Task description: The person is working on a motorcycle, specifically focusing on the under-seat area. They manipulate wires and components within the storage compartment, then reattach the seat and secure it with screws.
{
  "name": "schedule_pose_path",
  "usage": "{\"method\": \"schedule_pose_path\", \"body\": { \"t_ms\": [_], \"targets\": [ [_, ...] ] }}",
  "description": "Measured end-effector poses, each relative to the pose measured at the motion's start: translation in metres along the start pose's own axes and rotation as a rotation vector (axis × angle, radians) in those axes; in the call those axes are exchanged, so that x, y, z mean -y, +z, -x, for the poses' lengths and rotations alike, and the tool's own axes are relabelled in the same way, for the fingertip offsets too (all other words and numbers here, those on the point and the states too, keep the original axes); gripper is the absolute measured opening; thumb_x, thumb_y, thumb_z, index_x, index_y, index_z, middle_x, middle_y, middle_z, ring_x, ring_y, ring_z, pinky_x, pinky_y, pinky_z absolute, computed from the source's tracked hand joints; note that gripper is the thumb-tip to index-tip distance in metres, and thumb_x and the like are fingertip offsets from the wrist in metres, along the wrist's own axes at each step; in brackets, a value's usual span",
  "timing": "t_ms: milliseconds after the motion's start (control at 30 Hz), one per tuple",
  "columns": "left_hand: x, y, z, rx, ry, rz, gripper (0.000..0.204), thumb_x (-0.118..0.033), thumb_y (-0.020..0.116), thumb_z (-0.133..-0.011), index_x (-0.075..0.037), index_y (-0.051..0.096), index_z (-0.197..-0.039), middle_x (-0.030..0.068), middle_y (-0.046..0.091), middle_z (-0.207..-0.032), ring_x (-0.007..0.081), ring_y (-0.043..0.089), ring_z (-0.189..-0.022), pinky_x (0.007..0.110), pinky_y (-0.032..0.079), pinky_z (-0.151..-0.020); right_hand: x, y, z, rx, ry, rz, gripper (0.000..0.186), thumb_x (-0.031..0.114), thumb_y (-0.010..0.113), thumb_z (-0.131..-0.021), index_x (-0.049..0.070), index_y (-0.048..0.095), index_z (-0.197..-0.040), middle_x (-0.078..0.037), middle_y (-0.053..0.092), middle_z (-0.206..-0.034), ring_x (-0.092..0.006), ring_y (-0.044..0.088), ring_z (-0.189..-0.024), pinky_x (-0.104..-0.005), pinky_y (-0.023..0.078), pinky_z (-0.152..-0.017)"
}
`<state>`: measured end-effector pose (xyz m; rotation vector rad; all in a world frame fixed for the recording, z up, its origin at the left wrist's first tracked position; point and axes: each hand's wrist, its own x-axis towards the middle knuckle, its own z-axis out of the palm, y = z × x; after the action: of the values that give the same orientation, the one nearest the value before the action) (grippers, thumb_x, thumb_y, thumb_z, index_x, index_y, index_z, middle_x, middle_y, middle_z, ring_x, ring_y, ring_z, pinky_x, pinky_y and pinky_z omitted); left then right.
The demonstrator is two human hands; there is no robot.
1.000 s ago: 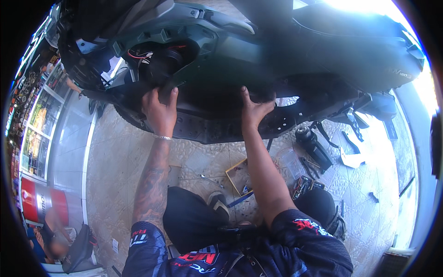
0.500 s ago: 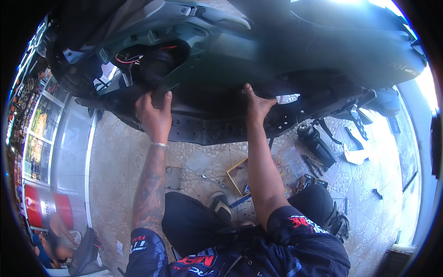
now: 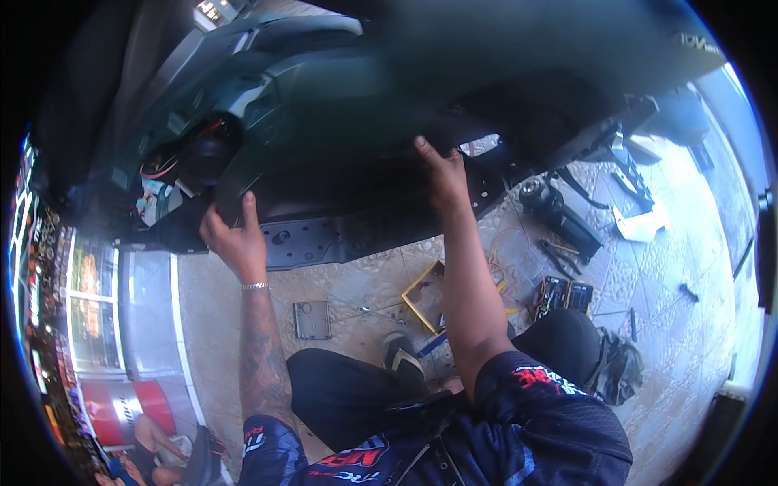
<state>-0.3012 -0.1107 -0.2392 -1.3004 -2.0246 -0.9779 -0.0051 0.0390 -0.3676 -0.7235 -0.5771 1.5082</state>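
A large dark green scooter body panel point(image 3: 348, 105) fills the upper part of the view, its surface partly blurred. Along its lower edge, my left hand point(image 3: 235, 243) is closed with the thumb raised against the outer face; its other fingers are partly hidden behind. Farther right, my right hand point(image 3: 444, 178) grips the same lower part, thumb on the outer face and the rest of the fingers mostly out of sight. Below the panel runs a black perforated underside point(image 3: 304, 240). Left of centre, an opening shows a round black part point(image 3: 204, 158) and thin coloured wires.
On the tiled floor lie a yellow-edged tray point(image 3: 423, 296), a small grey square tray point(image 3: 312, 320), pliers point(image 3: 559, 259), a black cylindrical part point(image 3: 567, 223) and a white trim piece point(image 3: 640, 223). A seated person point(image 3: 158, 454) is at lower left, near a red and white drum point(image 3: 130, 409).
The view has turned, and the panel's left end sits farther left and lower. My left hand has shifted left and down with it; both hands keep their hold.
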Motion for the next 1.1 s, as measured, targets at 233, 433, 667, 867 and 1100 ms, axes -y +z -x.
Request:
{"method": "schedule_pose_path", "body": {
  "t_ms": [233, 433, 667, 867, 1100],
  "targets": [
    [-0.04, -0.018, 0.018, -0.053, -0.007, 0.036, 0.088, -0.031, 0.086, -0.088, 0.0, 0.033, -0.151, 0.0244, 0.038, -0.138, 0.0355, 0.049, -0.126, 0.044, 0.058, -0.093, 0.011, -0.036, -0.02, 0.119, 0.255, -0.073, 0.104, 0.074, 0.063, -0.09, -0.007, 0.04, -0.151, -0.024, 0.051, -0.149, -0.0329, 0.048, -0.14, -0.0429, 0.036, -0.117],
    [-0.094, -0.022, 0.036, -0.072, 0.269, 0.145, 0.075, -0.023, 0.083, -0.09, -0.001, 0.04, -0.147, 0.0207, 0.041, -0.14, 0.0317, 0.054, -0.122, 0.042, 0.055, -0.094, 0.006, -0.032, -0.037, 0.254, 0.201, -0.169, 0.12, 0.08, 0.062, -0.086, -0.005, 0.025, -0.162, -0.023, 0.028, -0.168, -0.0319, 0.024, -0.157, -0.0414, 0.02, -0.126],
    [-0.17, 0.048, 0.035, 0.1, 0.654, 0.048, 0.064, -0.035, 0.083, -0.09, -0.003, 0.056, -0.138, 0.0183, 0.047, -0.147, 0.0369, 0.048, -0.138, 0.051, 0.042, -0.112, 0.011, -0.028, -0.039, 0.31, 0.197, -0.174, 0.112, 0.079, 0.067, -0.084, -0.005, 0.044, -0.153, -0.021, 0.046, -0.158, -0.0314, 0.039, -0.149, -0.0419, 0.027, -0.124],
    [-0.189, 0.131, 0.021, -0.076, 0.712, -0.203, 0.08, -0.069, 0.046, -0.101, -0.015, 0.036, -0.16, 0.0238, 0.021, -0.169, 0.0516, 0.01, -0.157, 0.076, 0.003, -0.117, 0.025, -0.034, -0.031, 0.348, 0.217, -0.062, 0.111, 0.083, 0.066, -0.081, -0.006, 0.054, -0.147, -0.024, 0.053, -0.152, -0.0331, 0.043, -0.147, -0.0405, 0.03, -0.122],
    [-0.177, 0.154, 0.02, -0.168, 0.733, -0.206, 0.078, -0.071, 0.035, -0.103, -0.021, 0.029, -0.163, 0.0237, 0.017, -0.17, 0.0534, 0.006, -0.156, 0.08, 0.0, -0.114, 0.01, -0.038, -0.042, 0.402, 0.209, -0.02, 0.117, 0.088, 0.063, -0.078, -0.006, 0.053, -0.147, -0.028, 0.048, -0.155, -0.0359, 0.038, -0.152, -0.041, 0.029, -0.123]
  ]
}}
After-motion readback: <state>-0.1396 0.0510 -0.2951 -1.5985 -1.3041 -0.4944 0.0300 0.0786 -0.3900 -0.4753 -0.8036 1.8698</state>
